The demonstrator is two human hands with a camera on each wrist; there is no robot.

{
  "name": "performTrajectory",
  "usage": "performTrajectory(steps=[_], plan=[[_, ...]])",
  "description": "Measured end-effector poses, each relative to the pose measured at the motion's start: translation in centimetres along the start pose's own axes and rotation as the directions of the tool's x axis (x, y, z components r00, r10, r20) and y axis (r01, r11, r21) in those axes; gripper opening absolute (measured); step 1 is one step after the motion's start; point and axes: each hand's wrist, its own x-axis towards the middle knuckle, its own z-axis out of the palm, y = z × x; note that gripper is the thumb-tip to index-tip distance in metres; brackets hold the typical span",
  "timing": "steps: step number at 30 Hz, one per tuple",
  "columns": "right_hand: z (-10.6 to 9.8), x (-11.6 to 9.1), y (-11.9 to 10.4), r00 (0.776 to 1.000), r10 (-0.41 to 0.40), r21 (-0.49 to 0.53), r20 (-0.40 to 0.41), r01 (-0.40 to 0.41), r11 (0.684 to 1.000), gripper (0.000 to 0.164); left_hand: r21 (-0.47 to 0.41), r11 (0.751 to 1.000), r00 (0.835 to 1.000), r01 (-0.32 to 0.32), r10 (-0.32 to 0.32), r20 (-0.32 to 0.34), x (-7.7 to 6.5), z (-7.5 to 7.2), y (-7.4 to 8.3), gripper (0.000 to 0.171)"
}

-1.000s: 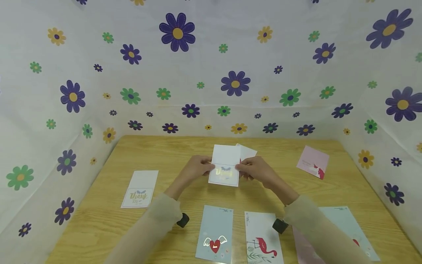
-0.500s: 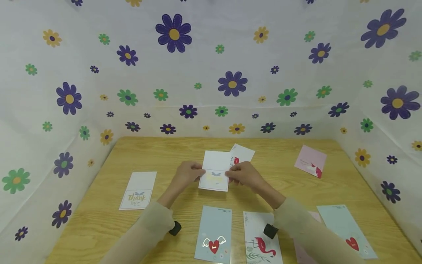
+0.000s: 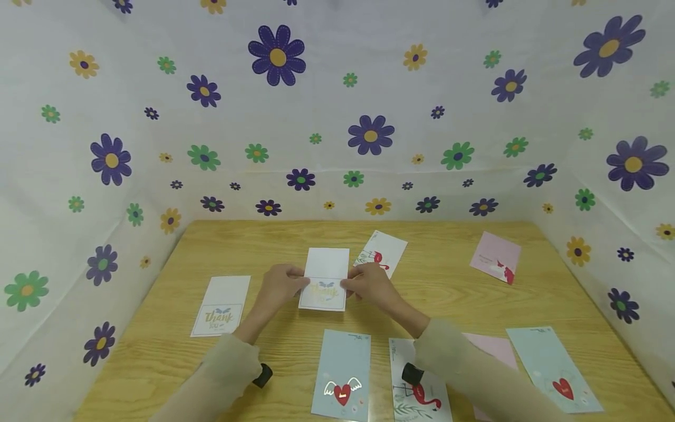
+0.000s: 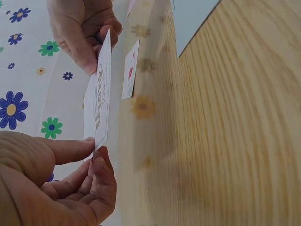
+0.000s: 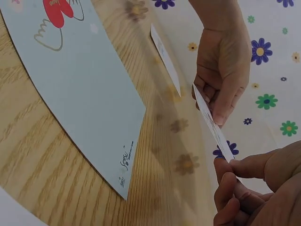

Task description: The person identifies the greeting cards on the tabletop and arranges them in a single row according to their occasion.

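A white greeting card (image 3: 326,264) with gold "Thank you" lettering and a blue-grey bow is held up over the middle of the table. My left hand (image 3: 280,286) pinches its left edge between thumb and fingers. On the opposite edge, my right hand (image 3: 373,286) pinches it the same way. Both wrist views show the card (image 4: 102,94) edge-on between the two hands, tilted above the wood. Behind the right hand lies a white flamingo card (image 3: 387,249). A similar "Thank you" card (image 3: 220,308) lies flat to the left.
Along the front lie a light blue winged-heart card (image 3: 343,357), a larger flamingo card (image 3: 422,404), a pink card (image 3: 493,350) partly under the right sleeve, and another blue heart card (image 3: 554,363). A small pink card (image 3: 495,258) is at back right. Flower-printed cloth (image 3: 221,117) surrounds the wooden table (image 3: 448,305).
Both hands have carried the "Thank you" card left and slightly toward me. The flamingo card behind it, earlier partly covered, now shows more fully.
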Motion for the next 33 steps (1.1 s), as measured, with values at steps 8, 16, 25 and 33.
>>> performTrajectory(steps=[8,16,25,33], plan=[[1.0,0.2,-0.9,0.999,-0.051,0.015,-0.004,0.051,0.999,0.013,0.043,0.999,1.0,-0.003,0.003,-0.005,-0.5,-0.9,-0.8,0.027],[2.2,0.3,-0.8,0.999,-0.029,-0.004,0.021,0.029,1.0,0.014,0.091,0.994,0.998,-0.066,0.065,0.015,-1.3,-1.7,-1.8,0.029],[4.0,0.4,-1.6,0.999,-0.034,-0.102,0.032,0.038,0.994,0.018,0.155,0.981,0.993,-0.114,0.11,0.033,-2.1,-2.9,-3.0,0.03],[5.7,0.5,-2.6,0.998,-0.023,-0.175,0.054,0.032,0.984,0.028,0.204,0.972,0.993,-0.117,0.118,0.011,-3.0,-3.9,-3.6,0.034]])
